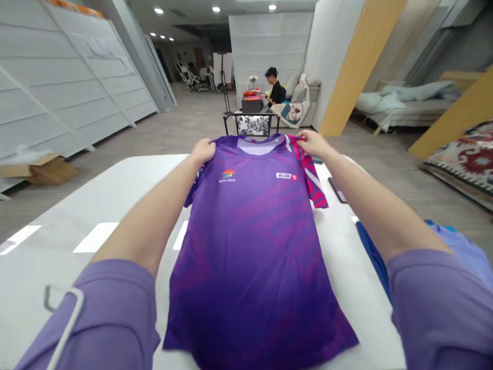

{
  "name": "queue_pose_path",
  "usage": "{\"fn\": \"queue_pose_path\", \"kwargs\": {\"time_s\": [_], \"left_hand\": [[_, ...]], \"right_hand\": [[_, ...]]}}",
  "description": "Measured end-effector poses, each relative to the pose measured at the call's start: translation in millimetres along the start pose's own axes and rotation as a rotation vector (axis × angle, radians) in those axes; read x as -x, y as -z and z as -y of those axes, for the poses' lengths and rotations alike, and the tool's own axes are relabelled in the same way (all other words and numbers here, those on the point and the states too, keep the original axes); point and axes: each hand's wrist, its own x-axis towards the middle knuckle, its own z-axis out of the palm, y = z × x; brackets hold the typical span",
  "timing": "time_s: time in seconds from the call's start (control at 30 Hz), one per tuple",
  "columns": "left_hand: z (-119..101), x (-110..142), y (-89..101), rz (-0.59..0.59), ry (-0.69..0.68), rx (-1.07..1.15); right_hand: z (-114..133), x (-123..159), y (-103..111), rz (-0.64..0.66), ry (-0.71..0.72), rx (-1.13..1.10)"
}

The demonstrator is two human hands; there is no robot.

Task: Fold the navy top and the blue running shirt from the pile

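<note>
A purple short-sleeved T-shirt (258,246) is stretched out face up in front of me, its collar at the far end and its hem towards me. Small printed logos show on the chest, and the right-hand sleeve has pink and white stripes. My left hand (204,151) is closed on the shirt's left-side shoulder. At the opposite shoulder, my right hand (313,144) pinches the fabric near the striped sleeve. The shoulders look raised off the white table (134,185), while the lower part hangs or rests towards the near side; exact contact is hard to tell.
Folded blue and lavender cloth (458,246) lies on the table at the right. A dark flat device (337,190) sits by my right forearm. A chair (252,125) stands past the far edge. Further back, a person (274,90) sits by a sofa. A cardboard box (42,169) is at left.
</note>
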Motion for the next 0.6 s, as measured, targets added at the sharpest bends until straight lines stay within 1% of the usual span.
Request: {"fn": "queue_pose_path", "kwargs": {"time_s": [0.07,0.1,0.13,0.2,0.27,0.33,0.4,0.5,0.6], "left_hand": [[21.3,-10.5,-41.1,0.008,0.086,-0.065],[30.5,-9.7,-57.5,0.005,0.113,-0.097],[38.5,-4.2,-71.2,0.002,0.12,-0.123],[50.3,20.8,-92.0,0.017,0.075,-0.158],[56.6,63.1,-106.6,0.075,-0.017,-0.169],[58.2,117.2,-117.1,0.153,-0.112,-0.166],[57.8,175.3,-123.8,0.213,-0.183,-0.162],[60.3,254.9,-126.3,0.258,-0.246,-0.178],[67.6,318.6,-121.2,0.288,-0.266,-0.25]], "right_hand": [[-20.9,-7.5,-46.3,-0.01,-0.042,0.062],[-28.4,-3.2,-64.6,-0.004,-0.048,0.092],[-34.1,6.3,-79.8,0.016,-0.042,0.122],[-41.0,40.6,-102.0,0.089,0.0,0.164],[-44.1,91.5,-115.4,0.18,0.054,0.184],[-45.0,152.1,-122.3,0.253,0.089,0.203],[-44.1,213.7,-124.0,0.282,0.099,0.217],[-39.5,293.7,-120.7,0.279,0.103,0.219],[-30.3,353.9,-114.9,0.28,0.088,0.198]]}}
